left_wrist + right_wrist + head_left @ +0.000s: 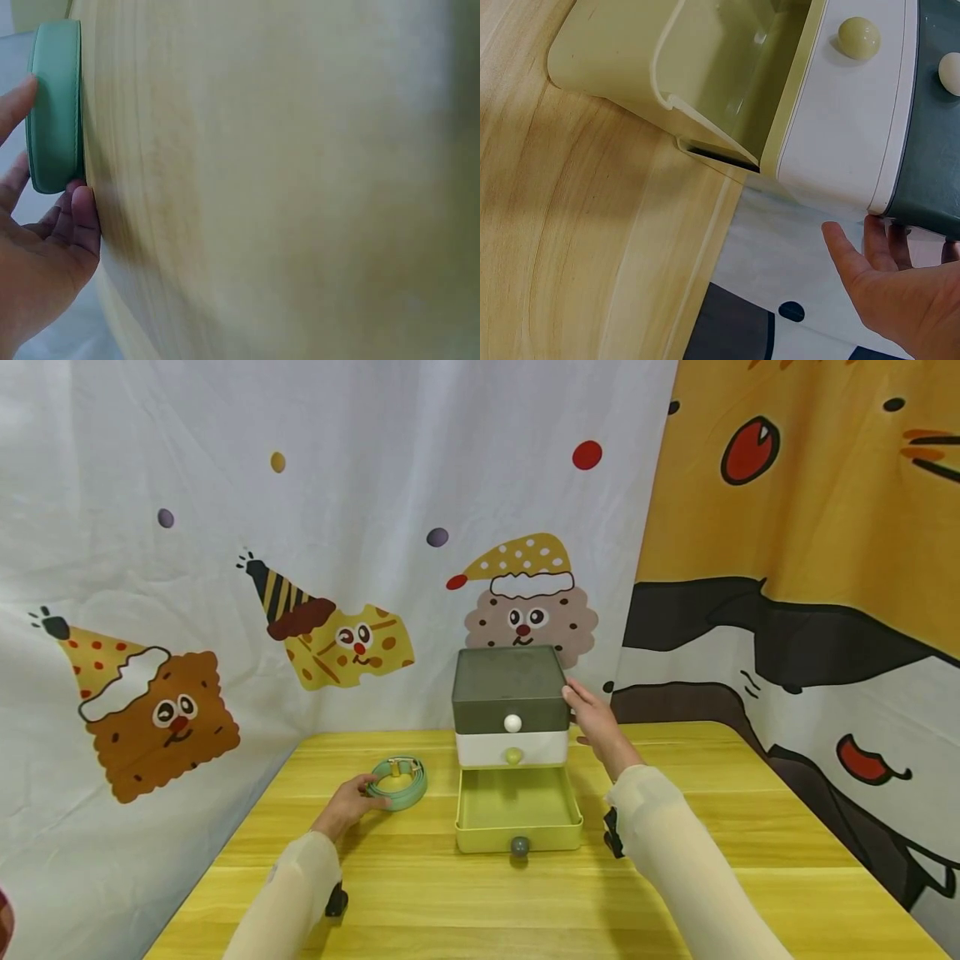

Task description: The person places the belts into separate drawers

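Note:
A coiled mint-green belt (406, 798) with a gold-coloured buckle lies on the table, left of a small three-tier drawer box. My left hand (351, 806) holds the coil at its near left side, fingers and thumb spread around the green band (56, 105) in the left wrist view. The drawer box has a dark green top tier (510, 681), a white middle tier (480, 749) and a pale green bottom drawer (480, 839), which is pulled out and holds nothing visible. Against the box's right side rest the extended fingers of my right hand (596, 722); its fingertips are partly hidden.
The wood-grain table (675, 877) extends around the box. Behind it hangs a pale curtain (360, 460) printed with cartoon figures, and an orange cartoon print (712, 527) covers the right side. Round knobs, such as the grey one (520, 847), stick out from the drawers.

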Available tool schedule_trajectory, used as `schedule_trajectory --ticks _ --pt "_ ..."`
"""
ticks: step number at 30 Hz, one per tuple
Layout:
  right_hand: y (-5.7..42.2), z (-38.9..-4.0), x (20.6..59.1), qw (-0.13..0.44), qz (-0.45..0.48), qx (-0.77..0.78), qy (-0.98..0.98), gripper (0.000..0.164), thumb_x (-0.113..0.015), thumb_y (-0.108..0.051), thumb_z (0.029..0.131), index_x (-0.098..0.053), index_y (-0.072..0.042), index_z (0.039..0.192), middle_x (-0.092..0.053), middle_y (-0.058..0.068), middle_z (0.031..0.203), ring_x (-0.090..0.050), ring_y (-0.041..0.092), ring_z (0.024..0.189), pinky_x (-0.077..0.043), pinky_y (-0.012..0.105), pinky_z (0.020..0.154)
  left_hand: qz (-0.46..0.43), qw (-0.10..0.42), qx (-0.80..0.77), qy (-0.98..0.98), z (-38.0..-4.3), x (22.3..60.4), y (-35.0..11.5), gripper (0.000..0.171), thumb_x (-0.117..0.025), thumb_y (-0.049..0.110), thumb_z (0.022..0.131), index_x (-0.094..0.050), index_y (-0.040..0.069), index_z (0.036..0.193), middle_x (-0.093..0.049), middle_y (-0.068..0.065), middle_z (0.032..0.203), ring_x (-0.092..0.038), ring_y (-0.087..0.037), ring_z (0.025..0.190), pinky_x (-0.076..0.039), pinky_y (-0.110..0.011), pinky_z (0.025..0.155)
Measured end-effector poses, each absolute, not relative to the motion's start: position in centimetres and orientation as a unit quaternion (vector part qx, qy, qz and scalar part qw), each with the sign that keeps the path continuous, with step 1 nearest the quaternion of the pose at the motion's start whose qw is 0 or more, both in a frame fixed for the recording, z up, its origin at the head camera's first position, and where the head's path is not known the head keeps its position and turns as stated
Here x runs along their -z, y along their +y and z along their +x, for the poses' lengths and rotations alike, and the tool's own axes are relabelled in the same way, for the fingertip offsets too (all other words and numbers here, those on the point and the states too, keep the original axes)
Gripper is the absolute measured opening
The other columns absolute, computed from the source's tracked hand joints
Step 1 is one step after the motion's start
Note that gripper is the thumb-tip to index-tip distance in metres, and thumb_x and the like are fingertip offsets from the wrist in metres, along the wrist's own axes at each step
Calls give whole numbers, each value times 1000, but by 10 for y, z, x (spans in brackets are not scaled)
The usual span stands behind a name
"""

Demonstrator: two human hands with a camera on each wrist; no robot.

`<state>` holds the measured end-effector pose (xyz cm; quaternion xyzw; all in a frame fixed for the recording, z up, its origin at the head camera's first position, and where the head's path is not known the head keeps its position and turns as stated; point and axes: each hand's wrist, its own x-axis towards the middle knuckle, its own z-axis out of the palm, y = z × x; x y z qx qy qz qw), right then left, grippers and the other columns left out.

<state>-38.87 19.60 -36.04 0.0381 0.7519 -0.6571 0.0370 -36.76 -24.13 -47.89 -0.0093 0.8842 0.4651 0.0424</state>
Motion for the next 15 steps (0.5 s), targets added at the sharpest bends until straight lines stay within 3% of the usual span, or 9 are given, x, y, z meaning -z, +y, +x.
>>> schedule_trajectory --ticks 15 --pt "196 -388 361 36 35 661 748 58 -42 -51 104 -20 -41 157 -15 2 165 -27 36 145 -23 64 111 0 43 -470 882 -368 481 -240 52 -77 7 86 -53 -7 131 -56 -21 113 -53 -31 99 -43 -45 88"
